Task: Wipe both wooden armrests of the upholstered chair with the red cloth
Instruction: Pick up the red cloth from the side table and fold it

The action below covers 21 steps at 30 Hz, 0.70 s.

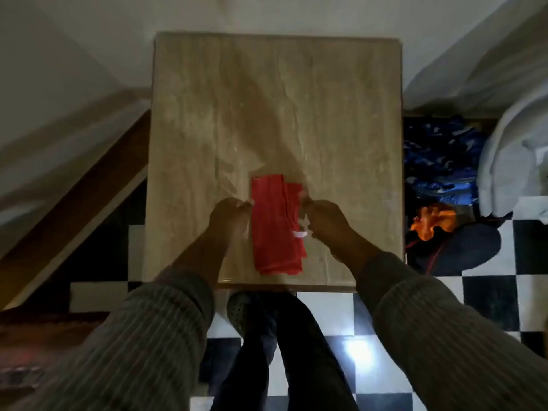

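A folded red cloth (277, 225) with a small white tag lies flat on a beige stone-patterned table top (207, 114), near its front edge. My left hand (229, 216) rests at the cloth's left edge, fingertips touching it. My right hand (324, 219) is at the cloth's right edge, fingers curled against it. Whether either hand pinches the cloth is unclear through the blur. No chair armrest can be made out with certainty; a brown wooden rail (89, 197) slants at the left.
The floor is black-and-white checkered tile (489, 292). A pile of blue, orange and dark fabric (439, 188) lies right of the table, with a white fabric mass (510, 161) beyond. My legs and a shoe (243, 312) stand below the table's front edge.
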Motion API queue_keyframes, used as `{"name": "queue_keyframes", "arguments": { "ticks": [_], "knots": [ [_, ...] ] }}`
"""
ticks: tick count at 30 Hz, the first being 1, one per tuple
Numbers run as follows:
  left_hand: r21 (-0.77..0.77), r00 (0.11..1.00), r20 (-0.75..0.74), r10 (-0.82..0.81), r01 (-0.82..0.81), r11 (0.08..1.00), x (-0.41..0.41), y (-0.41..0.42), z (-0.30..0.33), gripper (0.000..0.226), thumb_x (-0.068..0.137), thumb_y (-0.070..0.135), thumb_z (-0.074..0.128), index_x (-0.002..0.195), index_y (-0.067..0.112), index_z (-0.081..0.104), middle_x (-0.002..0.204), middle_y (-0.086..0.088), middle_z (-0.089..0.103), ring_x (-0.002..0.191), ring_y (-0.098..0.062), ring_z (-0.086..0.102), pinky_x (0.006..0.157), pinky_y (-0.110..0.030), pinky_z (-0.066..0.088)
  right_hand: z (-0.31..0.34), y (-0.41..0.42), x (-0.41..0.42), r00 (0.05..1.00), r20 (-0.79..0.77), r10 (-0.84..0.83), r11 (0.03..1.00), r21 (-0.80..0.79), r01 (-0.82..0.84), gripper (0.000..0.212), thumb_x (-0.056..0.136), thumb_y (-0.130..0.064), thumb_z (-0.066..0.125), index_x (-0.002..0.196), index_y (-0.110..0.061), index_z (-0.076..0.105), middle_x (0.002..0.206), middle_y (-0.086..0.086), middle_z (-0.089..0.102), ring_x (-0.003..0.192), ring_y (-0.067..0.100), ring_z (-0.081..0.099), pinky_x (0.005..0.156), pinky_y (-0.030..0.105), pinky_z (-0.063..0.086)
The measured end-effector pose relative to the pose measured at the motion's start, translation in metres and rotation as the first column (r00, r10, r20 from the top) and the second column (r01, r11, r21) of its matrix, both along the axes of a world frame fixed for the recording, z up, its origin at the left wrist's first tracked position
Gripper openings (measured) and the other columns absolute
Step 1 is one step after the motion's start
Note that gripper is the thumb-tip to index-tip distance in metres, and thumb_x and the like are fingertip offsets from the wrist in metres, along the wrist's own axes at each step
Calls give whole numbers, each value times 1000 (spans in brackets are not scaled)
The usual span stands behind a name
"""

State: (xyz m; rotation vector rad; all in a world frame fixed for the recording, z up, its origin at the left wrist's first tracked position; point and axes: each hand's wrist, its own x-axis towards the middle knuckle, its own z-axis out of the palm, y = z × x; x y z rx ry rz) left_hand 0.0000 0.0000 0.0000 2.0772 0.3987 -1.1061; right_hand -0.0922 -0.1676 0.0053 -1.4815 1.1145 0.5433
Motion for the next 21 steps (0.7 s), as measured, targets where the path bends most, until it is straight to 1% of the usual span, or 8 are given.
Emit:
{"name": "queue_keyframes", "arguments": {
  "ticks": [2,3,5,8,10,15,17,21],
  "knots": [
    [23,1000,29,-10,9,1000,-5,-9,-14,33,98,34,56,106,3,63,111,-18,66,109,-39,64,96,-41,52,-15,5,0,996,54,71,996,-48,-69,35,95,-44,57,65,-25,56,60,-11,58,59,4,58,62,20,47],
    [30,998,60,1,-3,1000,-9,-12,-21,31,96,31,59,105,2,63,111,-17,66,109,-40,64,98,-47,52,-20,9,-2,991,66,120,990,-81,-114,31,95,-39,59,67,-26,57,60,-12,59,60,4,59,58,20,44],
    [64,993,113,28,-35,997,-14,-17,-32,26,92,24,63,107,3,67,112,-16,69,105,-36,66,96,-48,53,-32,16,-2,983,95,160,983,-107,-150,10,92,-29,64,86,-22,67,79,-4,69,78,16,67,67,28,50],
    [67,988,149,45,-56,996,-14,-18,-41,19,88,16,66,105,7,70,108,-14,71,100,-32,68,91,-46,55,-35,20,2,975,117,188,974,-152,-169,30,88,-19,67,117,-13,67,108,10,73,99,29,69,91,43,55],
    [3,988,138,64,-65,998,-12,-12,-45,14,89,12,64,100,8,70,104,-15,72,98,-33,69,90,-50,56,-37,24,4,973,133,188,970,-180,-163,35,91,-15,61,126,-12,61,117,9,70,105,27,66,95,42,53],
    [-139,968,103,230,-215,967,-24,27,-24,9,94,10,61,100,16,64,103,-11,69,99,-31,69,89,-57,57,-30,50,3,949,205,239,958,-210,-196,39,98,-13,50,137,-17,48,120,5,63,104,21,62,89,38,53],
    [-184,947,71,312,-295,938,-32,41,-8,11,95,8,59,99,17,62,98,-9,68,95,-30,69,87,-59,57,-23,62,2,932,237,272,951,-214,-223,40,98,-14,50,138,-19,48,116,0,61,95,12,60,80,25,49],
    [-210,899,112,422,-394,895,-49,95,30,12,97,12,59,102,22,62,108,-7,69,96,-23,71,74,-39,64,6,103,5,879,292,377,921,-221,-321,39,98,-17,51,137,-24,50,106,-10,58,91,6,58,73,19,42]
  ]
}}
